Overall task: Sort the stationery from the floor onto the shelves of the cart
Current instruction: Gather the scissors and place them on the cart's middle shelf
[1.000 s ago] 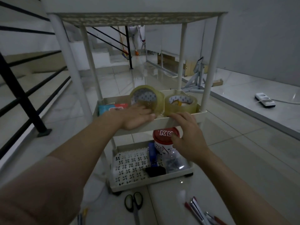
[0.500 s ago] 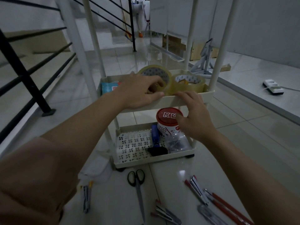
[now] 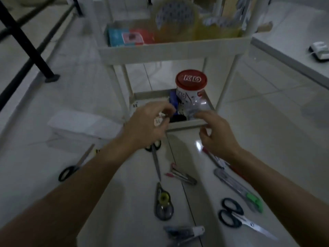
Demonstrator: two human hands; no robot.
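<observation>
Our hands over the floor, near the cart's low shelf

From the head view, our left hand pinches something small and white; our right hand hangs loosely curled, holding nothing. Scissors lie on the near floor, stiff and light: hold the handles, not the sharp blades. The jar lid reads "KD".

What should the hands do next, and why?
Probably lower the right hand to the red pen just beneath it. Both hands hover by the cart's bottom shelf; scissors and other stationery lie unsorted on the floor.
</observation>
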